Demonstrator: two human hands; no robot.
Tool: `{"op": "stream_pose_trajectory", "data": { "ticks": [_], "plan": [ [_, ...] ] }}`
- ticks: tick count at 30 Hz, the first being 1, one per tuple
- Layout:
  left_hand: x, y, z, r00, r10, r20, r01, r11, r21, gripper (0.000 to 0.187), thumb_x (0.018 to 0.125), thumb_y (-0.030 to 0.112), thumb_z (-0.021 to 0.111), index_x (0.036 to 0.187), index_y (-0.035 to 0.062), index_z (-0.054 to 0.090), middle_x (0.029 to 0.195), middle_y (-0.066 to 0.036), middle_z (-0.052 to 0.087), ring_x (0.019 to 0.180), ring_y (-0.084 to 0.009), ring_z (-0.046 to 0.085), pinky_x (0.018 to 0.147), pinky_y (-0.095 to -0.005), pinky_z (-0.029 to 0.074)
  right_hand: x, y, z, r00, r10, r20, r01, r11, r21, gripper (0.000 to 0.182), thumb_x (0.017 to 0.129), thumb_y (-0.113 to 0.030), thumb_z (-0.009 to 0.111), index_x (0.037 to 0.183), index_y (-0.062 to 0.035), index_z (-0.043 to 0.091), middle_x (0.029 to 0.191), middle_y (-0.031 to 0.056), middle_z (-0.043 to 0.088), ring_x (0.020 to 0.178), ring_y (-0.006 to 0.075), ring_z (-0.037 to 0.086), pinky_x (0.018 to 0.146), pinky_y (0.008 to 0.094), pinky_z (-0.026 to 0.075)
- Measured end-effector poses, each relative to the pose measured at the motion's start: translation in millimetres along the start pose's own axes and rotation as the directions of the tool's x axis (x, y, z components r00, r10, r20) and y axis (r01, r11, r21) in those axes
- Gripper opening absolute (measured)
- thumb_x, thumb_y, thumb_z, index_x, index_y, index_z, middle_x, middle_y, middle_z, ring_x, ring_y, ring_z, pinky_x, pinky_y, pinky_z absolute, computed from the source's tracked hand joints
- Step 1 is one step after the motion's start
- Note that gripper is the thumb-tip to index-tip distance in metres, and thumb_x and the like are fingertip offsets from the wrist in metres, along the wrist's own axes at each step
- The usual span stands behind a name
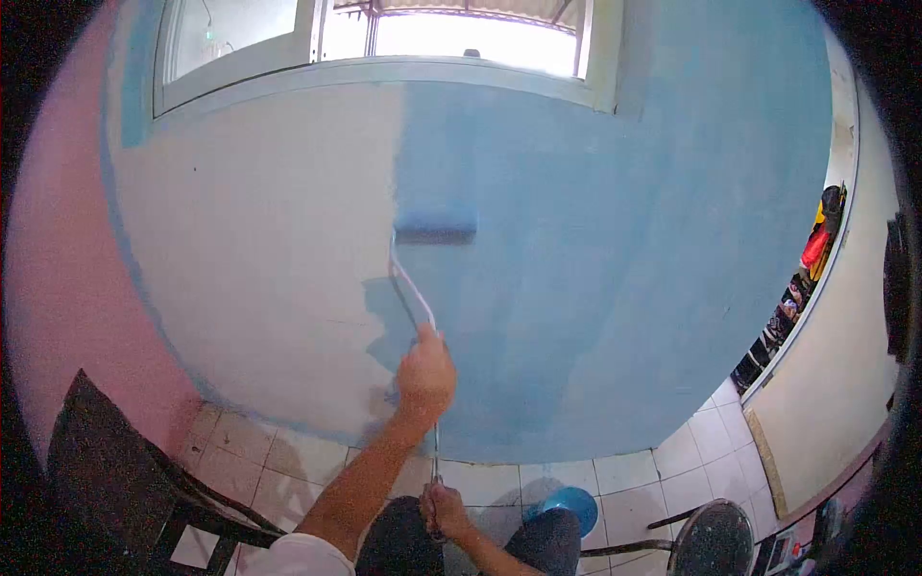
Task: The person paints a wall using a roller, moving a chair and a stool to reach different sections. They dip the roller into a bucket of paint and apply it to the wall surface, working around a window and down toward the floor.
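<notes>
A paint roller (pixel 436 230) lies against the wall, its sleeve coated in blue paint and level beneath the window. Its pale bent frame runs down to my left hand (pixel 427 372), which is closed around the upper shaft. Lower down, my right hand (pixel 444 510) grips the handle end between my knees. Blue paint (pixel 576 250) covers the wall on the right, while a whitish unpainted area (pixel 259 221) spreads to the left. The roller sits at the border between the two, with a ragged blue edge below it.
A sliding window (pixel 384 72) is above. A pink wall (pixel 67 259) stands at left beside a dark chair (pixel 115 461). A blue basin (pixel 571 509) rests on the tiled floor (pixel 629 470), near a round black stool (pixel 713 542). Beyond a doorway at right are colourful items (pixel 816 245).
</notes>
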State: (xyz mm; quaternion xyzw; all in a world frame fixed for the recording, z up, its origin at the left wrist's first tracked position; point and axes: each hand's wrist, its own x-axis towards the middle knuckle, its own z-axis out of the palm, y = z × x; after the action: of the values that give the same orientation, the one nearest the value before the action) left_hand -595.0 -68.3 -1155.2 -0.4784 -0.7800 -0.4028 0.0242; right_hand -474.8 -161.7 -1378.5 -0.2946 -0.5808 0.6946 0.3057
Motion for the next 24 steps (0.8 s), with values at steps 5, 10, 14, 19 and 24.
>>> {"op": "stream_pose_trajectory", "data": {
  "ticks": [5,10,14,19,24],
  "plan": [
    [72.2,60.3,-64.4,0.962,0.156,-0.225,-0.189,0.973,-0.131,0.024,0.093,0.018,0.039,0.107,-0.0015,0.04,0.072,-0.023,0.06,0.07,-0.0423,0.059,0.062,-0.0526,0.045,46.7,-101.7,0.2,0.997,-0.061,0.057,0.046,0.971,0.234,0.047,0.091,-0.047,0.041,0.063,-0.0097,0.046,0.057,0.002,0.046,0.04,0.0131,0.041,0.036,0.0298,0.034],
    [71.7,55.0,-65.1,0.958,0.178,-0.223,-0.205,0.973,-0.103,0.025,0.093,0.018,0.038,0.109,-0.0013,0.04,0.071,-0.023,0.06,0.069,-0.0413,0.059,0.058,-0.0511,0.046,45.8,-111.4,8.7,0.998,-0.056,0.019,0.054,0.992,0.112,0.045,0.091,-0.046,0.043,0.064,-0.0095,0.043,0.055,0.0022,0.042,0.041,0.0137,0.038,0.037,0.0281,0.031],
    [7.0,-8.7,17.9,0.986,0.137,-0.094,-0.139,0.99,-0.016,0.034,0.091,0.018,0.042,0.117,-0.0047,0.039,0.074,-0.023,0.059,0.063,-0.0394,0.059,0.054,-0.048,0.047,27.9,50.6,-20.6,0.951,-0.309,0.034,0.308,0.951,0.031,0.041,0.093,-0.038,0.043,0.065,-0.0077,0.045,0.055,0.0039,0.043,0.043,0.0155,0.039,0.04,0.0309,0.033],
    [-109.0,-82.8,115.1,0.987,0.136,0.084,-0.131,0.989,-0.062,0.037,0.089,0.015,0.046,0.117,-0.0079,0.04,0.075,-0.022,0.059,0.062,-0.0373,0.059,0.052,-0.0463,0.046,-84.7,146.3,-19.5,0.983,0.093,-0.156,-0.123,0.973,-0.196,0.038,0.093,-0.031,0.042,0.066,-0.0059,0.048,0.056,0.0062,0.047,0.044,0.019,0.045,0.041,0.035,0.038],
    [-124.3,-87.8,127.1,0.979,0.11,0.171,-0.089,0.988,-0.126,0.039,0.087,0.012,0.049,0.118,-0.0101,0.04,0.075,-0.021,0.058,0.063,-0.0351,0.059,0.052,-0.0454,0.044,-112.8,171.0,-22.7,0.967,0.01,-0.255,-0.119,0.902,-0.415,0.038,0.093,-0.03,0.043,0.064,-0.0065,0.049,0.055,0.0059,0.048,0.044,0.0198,0.046,0.041,0.0357,0.038]
  ]
}}
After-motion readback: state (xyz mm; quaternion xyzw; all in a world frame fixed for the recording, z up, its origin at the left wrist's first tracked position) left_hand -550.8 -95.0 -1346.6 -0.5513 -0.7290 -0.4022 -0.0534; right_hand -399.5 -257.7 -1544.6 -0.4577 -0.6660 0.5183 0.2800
